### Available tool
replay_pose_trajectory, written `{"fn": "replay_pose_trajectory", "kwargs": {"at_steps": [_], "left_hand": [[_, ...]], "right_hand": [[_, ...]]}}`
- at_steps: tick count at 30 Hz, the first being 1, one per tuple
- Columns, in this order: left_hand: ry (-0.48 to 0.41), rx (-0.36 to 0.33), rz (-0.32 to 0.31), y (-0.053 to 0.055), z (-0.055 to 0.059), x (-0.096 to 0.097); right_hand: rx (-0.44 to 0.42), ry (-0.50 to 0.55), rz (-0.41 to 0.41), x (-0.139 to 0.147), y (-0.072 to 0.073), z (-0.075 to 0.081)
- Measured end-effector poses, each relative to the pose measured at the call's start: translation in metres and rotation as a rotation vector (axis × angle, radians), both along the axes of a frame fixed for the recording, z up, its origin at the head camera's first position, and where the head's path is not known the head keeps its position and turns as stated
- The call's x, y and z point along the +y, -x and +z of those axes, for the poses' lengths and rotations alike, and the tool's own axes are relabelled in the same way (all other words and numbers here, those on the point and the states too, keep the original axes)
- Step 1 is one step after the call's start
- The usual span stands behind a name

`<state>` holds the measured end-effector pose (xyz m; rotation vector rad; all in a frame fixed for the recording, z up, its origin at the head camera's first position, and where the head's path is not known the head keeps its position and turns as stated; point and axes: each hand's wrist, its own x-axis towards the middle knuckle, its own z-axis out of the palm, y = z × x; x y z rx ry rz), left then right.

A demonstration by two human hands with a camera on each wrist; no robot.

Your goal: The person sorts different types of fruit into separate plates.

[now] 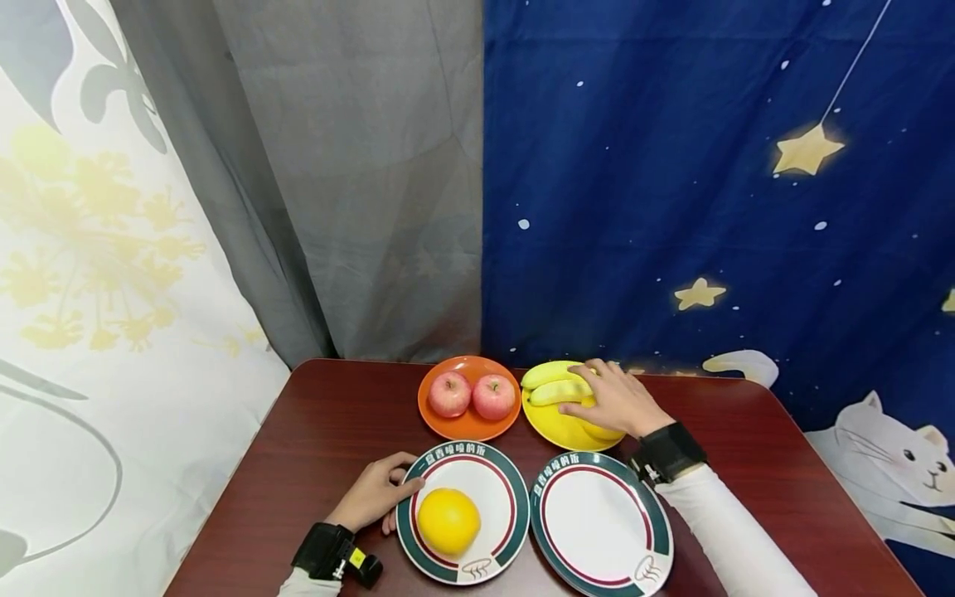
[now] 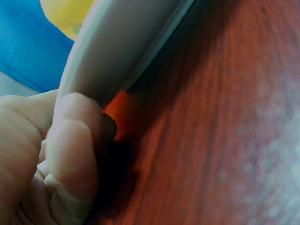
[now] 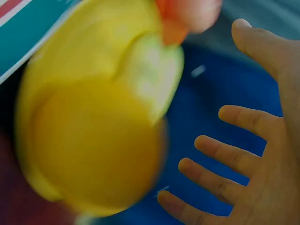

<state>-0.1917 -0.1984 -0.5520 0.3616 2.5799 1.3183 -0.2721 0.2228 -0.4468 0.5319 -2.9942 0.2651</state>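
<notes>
My left hand (image 1: 373, 493) pinches the left rim of a white plate (image 1: 500, 489) with a green border; in the left wrist view, the fingers (image 2: 70, 154) curl at the plate's edge. A yellow round fruit (image 1: 448, 521) lies on that plate. Over the yellow plate (image 1: 555, 427) at the back, my right hand (image 1: 619, 398) hovers with fingers spread. Two bananas (image 1: 559, 391) lie on it, beside another yellow round fruit (image 3: 98, 145), mostly covered by the hand in the head view. The right wrist view shows a gap between hand and fruit.
A second green-bordered white plate (image 1: 597, 522) stands at the front right, close against the first. Behind them, an orange plate (image 1: 468, 427) bears two red apples (image 1: 494, 397). Curtains (image 1: 671, 166) hang behind the brown table (image 1: 336, 414).
</notes>
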Motion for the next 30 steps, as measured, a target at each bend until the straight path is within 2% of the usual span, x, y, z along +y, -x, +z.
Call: {"fn": "replay_pose_trajectory", "kwargs": {"at_steps": [5, 10, 18, 23, 27, 30], "left_hand": [[-0.006, -0.005, -0.004, 0.000, 0.000, 0.000], [-0.031, -0.024, -0.008, 0.000, -0.002, -0.001], [-0.052, -0.030, -0.007, 0.000, -0.003, -0.002], [-0.032, -0.017, -0.005, -0.001, -0.003, -0.002], [-0.008, -0.002, 0.004, -0.001, -0.003, -0.002], [-0.018, -0.020, 0.006, -0.001, -0.002, -0.001]], "right_hand": [[-0.031, -0.023, -0.050, 0.023, -0.002, -0.031], [0.048, -0.001, -0.048, 0.026, -0.006, -0.047], [0.101, -0.014, -0.019, 0.023, -0.009, -0.053], [0.128, -0.001, -0.006, 0.023, -0.008, -0.056], [0.118, 0.025, 0.004, 0.024, -0.007, -0.057], [0.095, 0.069, -0.003, 0.024, -0.007, -0.054]]}}
